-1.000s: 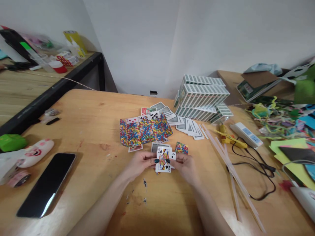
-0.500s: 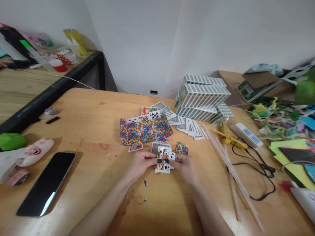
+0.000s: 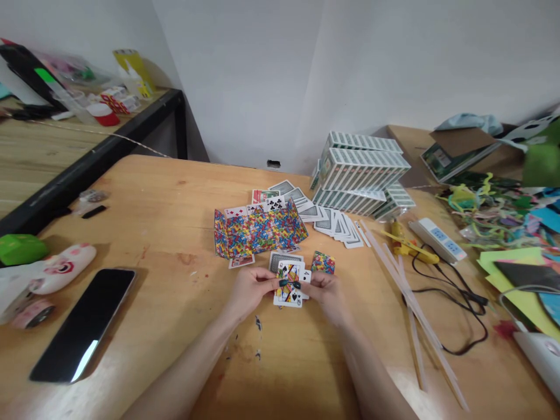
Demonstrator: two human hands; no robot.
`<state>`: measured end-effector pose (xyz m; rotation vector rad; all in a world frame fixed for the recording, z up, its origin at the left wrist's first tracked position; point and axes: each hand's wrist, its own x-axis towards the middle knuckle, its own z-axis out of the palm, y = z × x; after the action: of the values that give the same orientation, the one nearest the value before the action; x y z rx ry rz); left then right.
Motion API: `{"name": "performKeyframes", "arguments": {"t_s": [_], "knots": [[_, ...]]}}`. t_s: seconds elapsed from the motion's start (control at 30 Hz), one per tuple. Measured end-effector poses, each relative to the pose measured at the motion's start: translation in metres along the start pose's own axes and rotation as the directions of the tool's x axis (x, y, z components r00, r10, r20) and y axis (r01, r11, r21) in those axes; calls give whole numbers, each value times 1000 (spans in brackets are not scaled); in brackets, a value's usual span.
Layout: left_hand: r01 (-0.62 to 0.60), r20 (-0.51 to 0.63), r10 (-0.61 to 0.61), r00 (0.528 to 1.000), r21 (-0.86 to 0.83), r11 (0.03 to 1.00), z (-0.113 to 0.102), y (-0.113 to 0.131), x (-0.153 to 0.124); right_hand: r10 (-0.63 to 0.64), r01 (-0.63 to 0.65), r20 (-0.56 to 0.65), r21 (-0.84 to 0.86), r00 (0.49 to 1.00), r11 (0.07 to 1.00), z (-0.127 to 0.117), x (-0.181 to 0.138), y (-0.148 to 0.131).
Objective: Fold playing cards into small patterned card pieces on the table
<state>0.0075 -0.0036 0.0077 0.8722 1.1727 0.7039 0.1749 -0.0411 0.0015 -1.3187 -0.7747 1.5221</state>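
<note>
Both my hands meet low over the wooden table, pinching a small stack of playing cards with a queen of spades on top. My left hand grips its left edge and my right hand its right edge, thumbs pressed on the card's face. Just beyond lies a grey-backed card and a small colourful cube. Farther back stands a folded structure of cards covered in multicoloured paper.
Stacked green card boxes and spread face-down cards sit behind. A glue gun, glue sticks, a power strip and black cable lie right. A phone and pink toy lie left.
My hands and the cards have stayed almost in place, only shifting slightly; the view has tilted a little.
</note>
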Motion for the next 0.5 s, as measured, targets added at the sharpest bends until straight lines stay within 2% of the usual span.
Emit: {"name": "performKeyframes", "arguments": {"t_s": [0.1,0.17,0.23,0.3,0.4,0.5], "knots": [[-17,40,17,999,13,1000,-2,1,1,-8,8,13,18,1000,1000,-2,1,-2],[28,158,-23,987,-31,999,-7,4,0,-10,9,45,13,999,1000,-4,1,-4],[108,295,-69,953,-118,987,-13,7,0,-2,3,91,-4,996,1000,-6,0,-6],[168,364,-93,927,-180,969,-19,10,0,13,-9,142,-25,990,1000,-8,-1,-6],[211,381,-127,916,-187,959,-21,12,0,35,-27,193,-45,981,999,-9,-2,-5],[204,346,-130,929,-186,961,-18,12,-1,44,-34,189,-55,981,998,-10,-3,-3]]}}
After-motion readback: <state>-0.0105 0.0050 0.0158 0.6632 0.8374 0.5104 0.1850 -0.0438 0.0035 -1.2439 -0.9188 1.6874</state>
